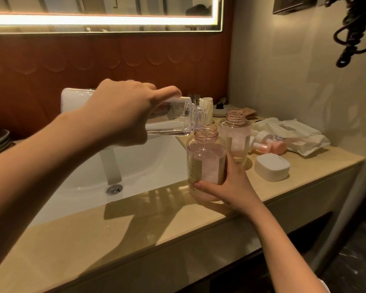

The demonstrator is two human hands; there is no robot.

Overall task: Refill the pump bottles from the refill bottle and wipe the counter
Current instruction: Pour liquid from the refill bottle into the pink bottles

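Head view: clear refill bottle (173,117) tipped almost flat, neck down over the open mouth of the near pump bottle (205,163), clear liquid pooled along its lower side and bubbling at the shoulder. Near pump bottle standing on the beige worktop (135,235) just right of the white sink (135,166), pink-tinted, pump off, foamy pale contents partway up. Second pump bottle (236,136) just behind it, also uncapped, part full. Pink pump head (268,145) lying beside a wipes pack (294,134); white lidded box (272,167) near the front edge. Left hand (123,115) wrapped tight around the refill bottle from above. Right hand (230,185) curled around the near pump bottle low down, thumb across its front.
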